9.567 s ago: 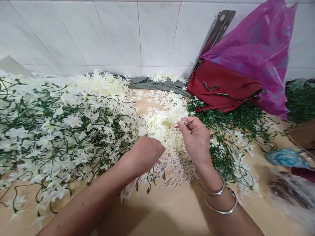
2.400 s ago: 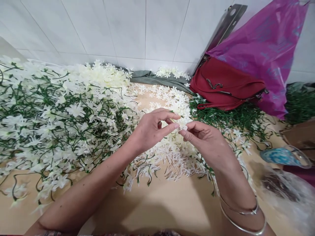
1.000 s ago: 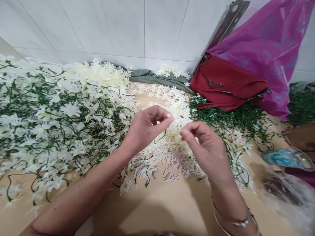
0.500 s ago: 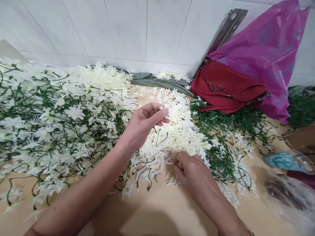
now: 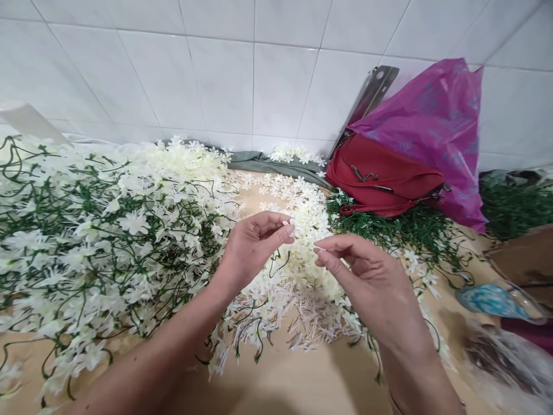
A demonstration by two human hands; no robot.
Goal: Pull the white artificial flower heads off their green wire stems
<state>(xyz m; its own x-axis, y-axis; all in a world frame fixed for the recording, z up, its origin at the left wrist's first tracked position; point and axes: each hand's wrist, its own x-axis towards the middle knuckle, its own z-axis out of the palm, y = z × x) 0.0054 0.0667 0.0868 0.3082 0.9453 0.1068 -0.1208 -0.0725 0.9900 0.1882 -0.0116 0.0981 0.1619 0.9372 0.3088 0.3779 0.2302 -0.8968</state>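
Worktop (image 5: 254, 380) by tiled wall (image 5: 285, 86): short of the far edge, left hand (image 5: 249, 251) pinches white blossom (image 5: 292, 222) and right hand (image 5: 375, 282), apart, pale stick (image 5: 319, 248), seemingly for pairing that next calls for alignment.

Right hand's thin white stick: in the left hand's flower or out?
Out. A visible gap separates the white stick in the right hand from the white flower pinched in the left hand.
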